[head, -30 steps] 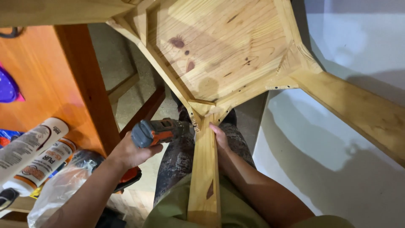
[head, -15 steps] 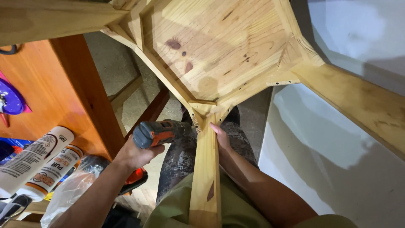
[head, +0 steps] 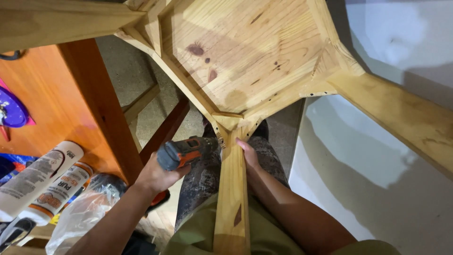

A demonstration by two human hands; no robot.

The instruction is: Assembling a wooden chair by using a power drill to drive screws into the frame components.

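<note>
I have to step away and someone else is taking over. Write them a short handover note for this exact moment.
Left hand: closed around the cordless drill, its tip at the joint where the near leg meets the upturned pine stool's seat frame.
Right hand: flat against that leg's right side, steadying it.
Done: corner blocks in place, a row of screw holes visible along the frame.
Left: cannot tell whether this joint's screw is seated; check it.
Glue cartridges lie on the orange table, left.
</note>
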